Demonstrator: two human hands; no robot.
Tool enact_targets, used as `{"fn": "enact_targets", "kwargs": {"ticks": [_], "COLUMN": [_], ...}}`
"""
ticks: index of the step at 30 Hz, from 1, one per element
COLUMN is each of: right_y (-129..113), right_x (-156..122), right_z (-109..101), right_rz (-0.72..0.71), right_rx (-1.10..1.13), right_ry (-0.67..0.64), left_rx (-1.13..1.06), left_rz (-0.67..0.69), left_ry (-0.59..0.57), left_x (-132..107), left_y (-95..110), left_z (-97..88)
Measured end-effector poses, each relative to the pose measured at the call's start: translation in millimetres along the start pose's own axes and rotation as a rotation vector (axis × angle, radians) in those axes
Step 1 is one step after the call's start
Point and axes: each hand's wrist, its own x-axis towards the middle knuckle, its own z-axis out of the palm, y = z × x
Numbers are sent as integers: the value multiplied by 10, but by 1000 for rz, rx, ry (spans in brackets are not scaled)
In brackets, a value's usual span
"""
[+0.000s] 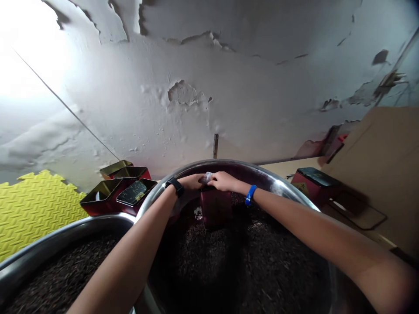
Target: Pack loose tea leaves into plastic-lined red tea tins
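A red tin (216, 207) stands inside the big metal bowl (212, 162), toward the bowl's far side, with its lower end among the dark dry bits (209, 255) that fill the bowl. Clear plastic (206, 178) bunches up at the top of the tin. The left hand (192, 181) and the right hand (223, 181) meet there, just inside the bowl's far rim; the grip of each is closed on the plastic, thumb and fingers pinching it, though the left fingertips are partly hidden. A black watch (174, 186) circles the left wrist and a blue wristband (250, 195) the right, both over the bowl. A second metal bowl (72, 226), also holding dark bits, sits beside the big bowl on its left. Behind that, left of the big bowl, four tins (135, 192) cluster together near a yellow foam mat (36, 213). Right of the big bowl are another red tin with a dark top (312, 179) and, farther out, a brown cardboard sheet (386, 148). Beyond the bowl rises a wall (235, 113) with peeling paint.
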Motion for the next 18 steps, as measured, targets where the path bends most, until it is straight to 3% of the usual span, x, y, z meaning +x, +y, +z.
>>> {"fn": "enact_targets", "kwargs": {"ticks": [6, 10, 13, 15, 18], "right_y": [25, 109, 128, 126, 135], "right_x": [-53, -46, -40, -36, -43], "right_z": [-28, -134, -206, -239, -273], "right_rz": [-17, 9, -2, -28, -47], "right_rx": [24, 53, 72, 71, 41], "right_ry": [20, -14, -66, -99, -73], "left_rx": [-46, -350, -520, -450, -287], "left_rz": [-40, -70, -22, 29, 104], "left_ry": [30, 25, -72, -78, 5], "left_x": [18, -17, -40, -16, 62], "left_y": [90, 207, 263, 281, 316], "left_z": [99, 135, 151, 189, 277]}}
